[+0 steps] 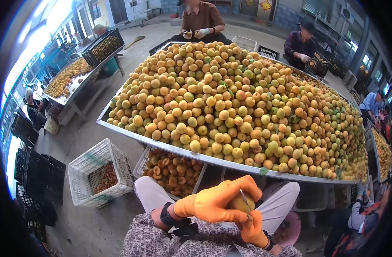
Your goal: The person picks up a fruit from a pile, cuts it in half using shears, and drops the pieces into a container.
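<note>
My left hand (217, 202), in an orange glove, is closed round a yellow-green apricot (236, 203) above my lap. A small knife (246, 198) lies with its thin blade against the fruit's near side. My right hand (252, 230), also in an orange glove, grips the knife's handle, mostly hidden by the fingers. Both hands are close together, just in front of the table edge. Beyond them a big heap of apricots (221, 107) fills the metal-rimmed table (174, 150). Below its edge, left of my hands, stands a crate of halved apricots (174, 171).
A white crate (82, 184) holding brown pits stands on the floor to the left. A pink basin (293, 227) sits by my right leg. Black crates (41, 171) are stacked far left. Gloved co-workers (203, 21) sit across the table; others work further off.
</note>
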A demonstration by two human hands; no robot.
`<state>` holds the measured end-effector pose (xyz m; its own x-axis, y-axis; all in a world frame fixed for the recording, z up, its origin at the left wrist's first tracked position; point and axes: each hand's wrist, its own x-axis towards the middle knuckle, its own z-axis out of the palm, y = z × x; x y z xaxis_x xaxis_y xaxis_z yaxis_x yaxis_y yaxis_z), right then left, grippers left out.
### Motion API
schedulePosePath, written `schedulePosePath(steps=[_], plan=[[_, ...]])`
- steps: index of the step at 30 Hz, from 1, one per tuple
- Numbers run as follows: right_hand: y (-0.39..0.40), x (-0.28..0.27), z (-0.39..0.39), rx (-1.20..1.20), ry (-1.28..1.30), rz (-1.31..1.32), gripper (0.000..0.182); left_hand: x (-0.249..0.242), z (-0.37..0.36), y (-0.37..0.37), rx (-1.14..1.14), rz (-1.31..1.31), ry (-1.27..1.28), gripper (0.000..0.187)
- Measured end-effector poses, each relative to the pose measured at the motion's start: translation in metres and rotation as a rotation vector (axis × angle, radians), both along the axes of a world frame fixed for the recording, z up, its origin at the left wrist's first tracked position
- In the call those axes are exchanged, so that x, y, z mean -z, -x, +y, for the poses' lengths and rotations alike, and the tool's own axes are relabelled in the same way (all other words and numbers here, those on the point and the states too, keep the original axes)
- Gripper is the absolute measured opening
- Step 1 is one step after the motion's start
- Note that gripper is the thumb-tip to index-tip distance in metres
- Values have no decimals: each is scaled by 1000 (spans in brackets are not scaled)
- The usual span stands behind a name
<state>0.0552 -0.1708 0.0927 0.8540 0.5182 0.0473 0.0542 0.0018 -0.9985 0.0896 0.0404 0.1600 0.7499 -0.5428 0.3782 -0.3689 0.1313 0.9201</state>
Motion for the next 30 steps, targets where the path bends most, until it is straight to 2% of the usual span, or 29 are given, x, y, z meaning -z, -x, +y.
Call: schedulePosePath(steps=[1,2,3,4,6,7,8,10,11,12,13,15,16,17,18,21,22,24,26,28,30], plan=[[-3,-6,7,-2,1,-8,50,-2,-6,4,42,211,260,62],[-7,-16,19,50,-63,-142,47,-2,-13,9,87,421,520,68],[-10,-22,26,103,-129,-277,44,5,-23,18,121,548,647,78],[-13,-19,22,103,-129,-286,44,5,-23,19,128,518,527,77],[-18,-3,10,153,187,-651,44,15,-33,25,121,442,614,69],[-17,6,11,115,-74,-340,45,9,-29,26,57,389,523,63],[-20,1,12,106,-69,-337,45,7,-21,25,50,390,531,63],[-32,-13,15,-103,-175,-373,54,1,-5,18,-32,154,122,61],[-34,-8,8,-108,-176,-371,54,-8,0,11,-98,-54,-80,57],[-39,1,-1,-168,-61,-306,53,-14,5,11,-160,-97,-253,54],[-42,0,-2,-225,52,-241,53,-16,8,6,-165,-149,-335,54],[-40,0,3,-195,0,-271,53,-16,7,6,-166,-195,-420,55],[-41,-3,9,-165,-53,-307,53,-15,2,8,-91,46,-190,54],[-46,-5,17,-120,-113,-451,50,-14,-5,10,-15,280,41,52],[-47,-4,21,-118,-117,-460,50,-13,-11,11,66,510,274,51],[-47,-1,22,-104,-252,-383,46,-12,-18,9,-125,90,132,46],[-50,-1,19,-109,-249,-382,46,-10,-13,6,-129,90,136,46],[-55,0,8,-197,-99,-482,47,-12,-1,2,-236,-248,-155,45],[-62,6,5,-265,-111,-512,48,-24,8,-3,-237,-297,-255,47],[-58,8,8,-242,-105,-375,47,-32,12,-7,-250,-438,-573,47],[-50,2,16,-167,-115,-403,45,-25,6,-10,-235,-472,-573,49]])
